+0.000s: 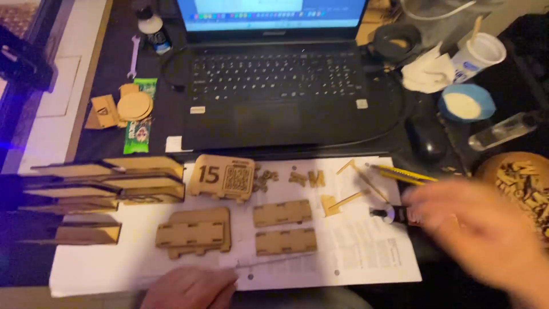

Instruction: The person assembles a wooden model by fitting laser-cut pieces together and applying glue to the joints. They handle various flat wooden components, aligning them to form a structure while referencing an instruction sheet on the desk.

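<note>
My left hand (191, 289) rests at the near edge of a white paper sheet (366, 252), palm down, with nothing seen in it. A thin stick (274, 260) lies just past its fingertips. On the sheet lie flat wooden laser-cut panels (283, 213) (286, 241) (194, 233) and a wooden plate with a square code pattern (223, 177). My right hand (474, 229) is a blur at the right, fingers spread, beside a dark tube with a nozzle (392, 214) that lies sharp and still on the sheet.
An open black laptop (274, 86) fills the far middle. Stacked wooden frames (108, 183) lie at the left. A bowl of small wooden bits (523, 180), a mouse (426, 137), a blue lid (466, 103), a white cup (477, 54) and a yellow knife (403, 173) crowd the right.
</note>
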